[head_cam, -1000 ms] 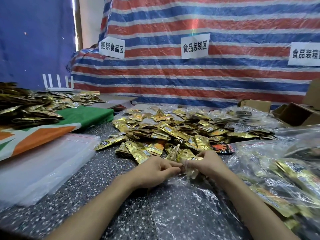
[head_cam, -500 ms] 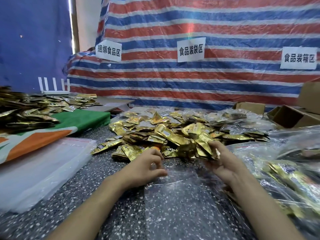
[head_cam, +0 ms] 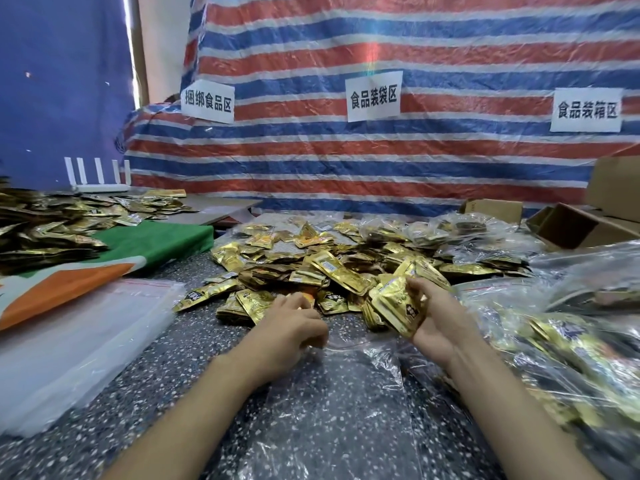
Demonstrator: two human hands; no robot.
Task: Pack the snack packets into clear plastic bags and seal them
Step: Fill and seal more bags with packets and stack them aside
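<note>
The left hand (head_cam: 292, 329) curls over its fingertips, so whether they pinch the bag (head_cam: 339, 417) is unclear. Print on the packets (head_cam: 398, 303) in the right hand (head_cam: 440, 320) is too small to read. The filled bags (head_cam: 575, 362) at right are blurred and cut by the edge.

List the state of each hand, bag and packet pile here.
left hand: pinches mouth of clear bag.
right hand: grips gold packet stack.
clear bag: flat, empty, unsealed.
loose packets: heaped, unbagged.
filled bags: piled at right.
spare bags: stacked flat, left.
</note>
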